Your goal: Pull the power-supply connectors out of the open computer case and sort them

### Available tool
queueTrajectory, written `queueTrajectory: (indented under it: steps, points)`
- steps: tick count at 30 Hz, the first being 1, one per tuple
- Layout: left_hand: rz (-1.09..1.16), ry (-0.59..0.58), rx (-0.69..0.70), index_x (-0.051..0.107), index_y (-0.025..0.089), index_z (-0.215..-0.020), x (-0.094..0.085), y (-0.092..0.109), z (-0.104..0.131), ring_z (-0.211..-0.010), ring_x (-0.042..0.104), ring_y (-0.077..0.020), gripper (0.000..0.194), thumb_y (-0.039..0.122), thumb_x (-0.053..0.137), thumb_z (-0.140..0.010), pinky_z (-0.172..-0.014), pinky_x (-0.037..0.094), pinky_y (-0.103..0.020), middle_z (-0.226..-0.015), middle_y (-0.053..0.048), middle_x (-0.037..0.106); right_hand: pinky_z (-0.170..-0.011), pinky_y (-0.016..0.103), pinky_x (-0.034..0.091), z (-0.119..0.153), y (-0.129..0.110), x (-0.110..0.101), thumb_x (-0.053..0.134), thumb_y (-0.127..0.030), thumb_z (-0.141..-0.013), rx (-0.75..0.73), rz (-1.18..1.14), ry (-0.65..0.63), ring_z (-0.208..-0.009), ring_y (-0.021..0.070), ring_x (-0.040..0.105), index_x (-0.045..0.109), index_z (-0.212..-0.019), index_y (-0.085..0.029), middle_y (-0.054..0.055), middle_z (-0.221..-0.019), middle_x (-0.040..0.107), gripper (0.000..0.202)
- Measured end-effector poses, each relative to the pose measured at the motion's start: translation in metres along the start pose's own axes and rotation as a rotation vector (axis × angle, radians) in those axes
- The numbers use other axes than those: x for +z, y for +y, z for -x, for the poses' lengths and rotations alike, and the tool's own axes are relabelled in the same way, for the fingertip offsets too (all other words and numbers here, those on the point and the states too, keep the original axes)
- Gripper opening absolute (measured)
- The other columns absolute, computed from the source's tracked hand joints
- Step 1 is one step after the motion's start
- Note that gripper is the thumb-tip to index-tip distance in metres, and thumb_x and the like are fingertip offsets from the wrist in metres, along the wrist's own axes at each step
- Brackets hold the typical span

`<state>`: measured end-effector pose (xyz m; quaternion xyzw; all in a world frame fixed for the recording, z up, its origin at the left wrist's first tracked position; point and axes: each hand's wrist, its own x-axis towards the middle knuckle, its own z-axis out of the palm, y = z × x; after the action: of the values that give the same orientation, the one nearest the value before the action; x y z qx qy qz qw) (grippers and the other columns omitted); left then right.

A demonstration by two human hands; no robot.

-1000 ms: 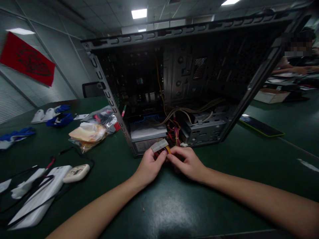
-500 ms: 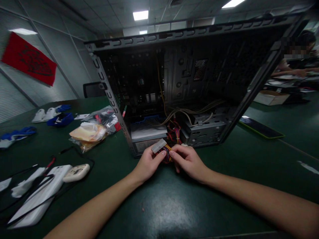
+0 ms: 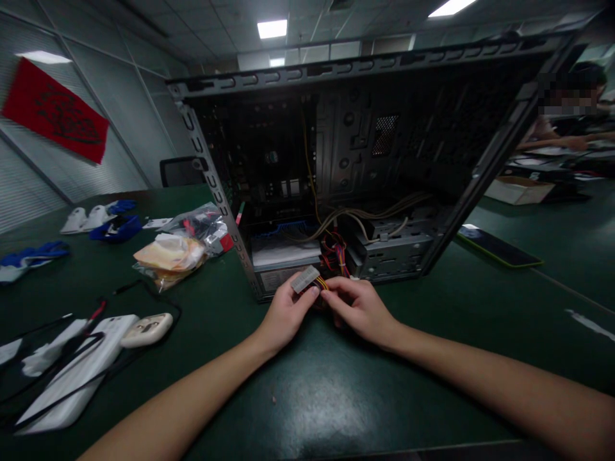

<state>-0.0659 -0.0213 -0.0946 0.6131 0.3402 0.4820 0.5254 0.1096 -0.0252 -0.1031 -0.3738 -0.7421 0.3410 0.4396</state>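
L hand grips plug, R hand pinches its wires, just in front of open case. Risk: tugging wires vs. plug could loosen a pin; sharp case edge might nick insulation.

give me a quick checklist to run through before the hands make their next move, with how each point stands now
1. Connector held: ok, the left hand holds the pale connector.
2. Right hand gripping wires: cannot tell; its fingertips are at the yellow wires, the grip partly hidden.
3. Case side open: ok, the computer case shows its interior.
4. Connector pins sound: cannot tell, too small.
5. Plastic bag apart from the hands: ok, it lies left of the case.
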Motion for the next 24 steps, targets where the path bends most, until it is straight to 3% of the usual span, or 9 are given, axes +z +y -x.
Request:
queueTrajectory:
  steps: [6, 9, 18, 24]
  points:
    - [0.090, -0.061, -0.035, 0.063, 0.014, -0.097, -0.0036, -0.0084, 0.0011, -0.084, 0.058, -0.0169, 0.024, 0.034, 0.068, -0.085, -0.082, 0.048, -0.028, -0.089, -0.004, 0.063, -0.042, 0.018, 0.040, -0.0016, -0.0013, -0.0006, 0.055, -0.034, -0.092, -0.031, 0.020, 0.027, -0.041, 0.0078, 0.052, 0.062, -0.083, -0.016, -0.004, -0.054, 0.054, 0.021]
    - [0.092, -0.037, -0.041, 0.065, 0.013, -0.096, -0.0031, -0.0094, 0.0009, -0.086, 0.060, -0.0174, 0.025, 0.035, 0.070, -0.083, -0.084, 0.049, -0.029, -0.089, -0.004, 0.064, -0.044, 0.019, 0.040, -0.0033, 0.0005, -0.0009, 0.056, -0.031, -0.090, -0.088, 0.079, 0.049, -0.043, 0.0080, 0.051, 0.063, -0.084, -0.016, -0.004, -0.054, 0.056, 0.018]
    - [0.009, 0.015, -0.048, 0.063, 0.014, -0.098, 0.0013, -0.0035, 0.0014, -0.086, 0.058, -0.0175, 0.028, 0.038, 0.069, -0.083, -0.082, 0.050, -0.029, -0.090, -0.004, 0.062, -0.043, 0.018, 0.041, -0.0035, 0.0004, -0.0036, 0.057, -0.031, -0.089, -0.080, 0.058, 0.014, -0.042, 0.0079, 0.053, 0.063, -0.081, -0.016, -0.003, -0.052, 0.057, 0.018]
    - [-0.067, -0.002, -0.027, 0.062, 0.015, -0.094, 0.0039, -0.0003, 0.0031, -0.085, 0.057, -0.0172, 0.022, 0.035, 0.066, -0.085, -0.084, 0.049, -0.028, -0.088, -0.003, 0.061, -0.044, 0.017, 0.042, -0.0024, 0.0075, 0.0015, 0.057, -0.022, -0.083, -0.231, 0.214, 0.147, -0.044, 0.0072, 0.049, 0.063, -0.083, -0.017, -0.003, -0.054, 0.056, 0.007]
